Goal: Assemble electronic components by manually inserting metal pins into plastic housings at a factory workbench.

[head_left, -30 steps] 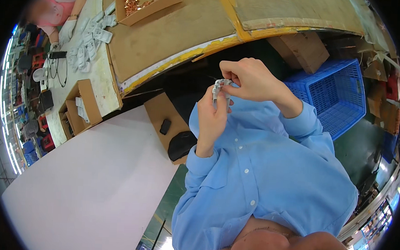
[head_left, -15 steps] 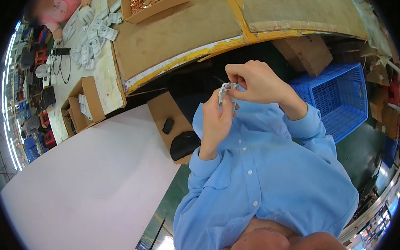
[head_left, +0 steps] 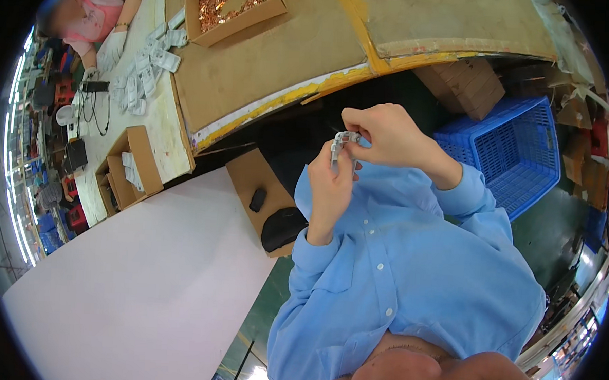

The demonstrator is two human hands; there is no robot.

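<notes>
In front of my chest, my left hand (head_left: 328, 191) grips a small white plastic housing (head_left: 339, 142) between thumb and fingers. Its hollow side shows small details too fine to make out. My right hand (head_left: 392, 138) is closed in a pinch at the housing's upper right edge. Its curled fingers hide whatever is between their tips, and they cover part of the housing.
Ahead stands a worktable (head_left: 275, 73) with a cardboard tray of copper-coloured parts (head_left: 236, 34). Similar white parts (head_left: 143, 74) are piled by a gloved co-worker. A white board (head_left: 138, 271) and cardboard with black items (head_left: 251, 174) lie left; a blue crate (head_left: 517, 155) stands right.
Both hands have dropped slightly, and the housing is tilted differently, with my right fingers covering more of its right side. The co-worker's gloved hand has moved nearer to the table's left edge.
</notes>
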